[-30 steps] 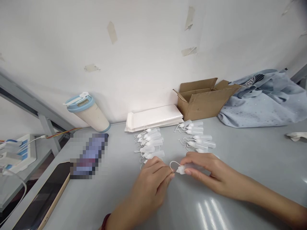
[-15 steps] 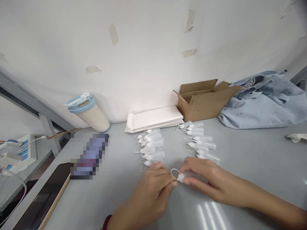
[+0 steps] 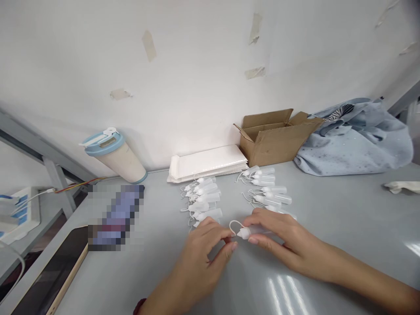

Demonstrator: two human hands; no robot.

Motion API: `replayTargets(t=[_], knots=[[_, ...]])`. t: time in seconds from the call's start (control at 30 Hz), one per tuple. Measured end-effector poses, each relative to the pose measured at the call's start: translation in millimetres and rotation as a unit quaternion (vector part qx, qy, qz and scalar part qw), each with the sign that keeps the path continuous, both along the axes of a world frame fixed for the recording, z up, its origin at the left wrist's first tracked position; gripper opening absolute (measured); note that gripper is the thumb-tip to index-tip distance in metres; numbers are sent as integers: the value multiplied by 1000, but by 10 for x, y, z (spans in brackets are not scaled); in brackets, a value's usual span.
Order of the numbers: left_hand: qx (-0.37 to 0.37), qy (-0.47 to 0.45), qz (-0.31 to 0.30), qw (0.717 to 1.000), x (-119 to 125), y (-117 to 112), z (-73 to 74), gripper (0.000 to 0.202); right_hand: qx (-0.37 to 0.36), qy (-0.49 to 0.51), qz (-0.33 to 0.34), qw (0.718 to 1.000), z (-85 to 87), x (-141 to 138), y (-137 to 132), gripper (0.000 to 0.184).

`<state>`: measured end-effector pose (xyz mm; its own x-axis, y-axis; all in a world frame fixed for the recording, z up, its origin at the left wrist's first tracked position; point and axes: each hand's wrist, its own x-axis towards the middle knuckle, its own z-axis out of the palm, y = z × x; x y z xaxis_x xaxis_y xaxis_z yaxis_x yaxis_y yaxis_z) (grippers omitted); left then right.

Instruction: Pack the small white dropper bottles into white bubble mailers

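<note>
Between the thumb and fingers of my right hand [image 3: 280,234] lies a small translucent squeeze bottle [image 3: 254,231], its pointed white nozzle facing left. A thin white strap [image 3: 233,223] loops up from the nozzle toward my left hand [image 3: 210,249]. My left thumb and forefinger stand apart, with the strap's end close by the forefinger; whether they touch I cannot tell. Beyond my left hand lies a group of similar bottles [image 3: 205,199], nozzles to the left. A second group [image 3: 271,190] rests beyond my right hand, which partly hides the nearest one.
White padded envelopes [image 3: 210,162] are stacked by the wall, beside an open cardboard box [image 3: 278,142] and light blue fabric [image 3: 354,144]. At left are a tumbler [image 3: 120,157], a blurred-out flat object [image 3: 116,216], a phone [image 3: 52,271] and a power strip [image 3: 24,212].
My left thumb and forefinger have parted from their pinch at the strap's end. The bottle stays in my right hand. The whole view has shifted slightly.
</note>
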<state>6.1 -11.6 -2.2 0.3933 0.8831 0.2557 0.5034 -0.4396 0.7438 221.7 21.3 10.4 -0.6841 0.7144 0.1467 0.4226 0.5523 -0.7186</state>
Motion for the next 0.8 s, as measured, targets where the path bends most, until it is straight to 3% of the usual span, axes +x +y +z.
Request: replayTargets(t=[0.37,0.6,0.8], knots=[[5,-6,11,1000,-11,-4,-11,22,53,27,24,998,-50,-1,36,18],[0,-3,10,1000,-42,35,4,20,93,30,26,995,-21,6,67,17],[-13,-4,32,999,-94,56,38,12,103,38,-11,994,1,39,93,15]])
